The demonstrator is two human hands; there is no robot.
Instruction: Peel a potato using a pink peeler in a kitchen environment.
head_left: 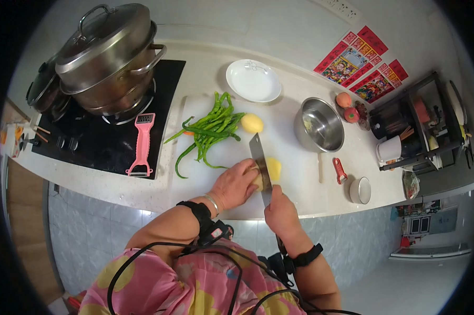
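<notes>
On a white cutting board (221, 189), my left hand (237, 183) holds a peeled potato (258, 182). The handle of a cleaver (262, 165) is in my right hand (282, 210); its upright blade stands against the potato's right side. A pale yellow potato piece (274, 168) lies just right of the blade. Beyond the blade's tip rests a whole peeled potato (252, 123), beside a heap of long green peppers (217, 126). A bit of something orange shows under the peppers.
Left, a large steel steamer pot (107, 67) and a pink peeler (143, 145) sit on the black cooktop (99, 145). A white dish (253, 80) is behind the board. To the right are a steel bowl (319, 125), a red peeler (339, 171), a small cup (360, 190) and a black rack (414, 122).
</notes>
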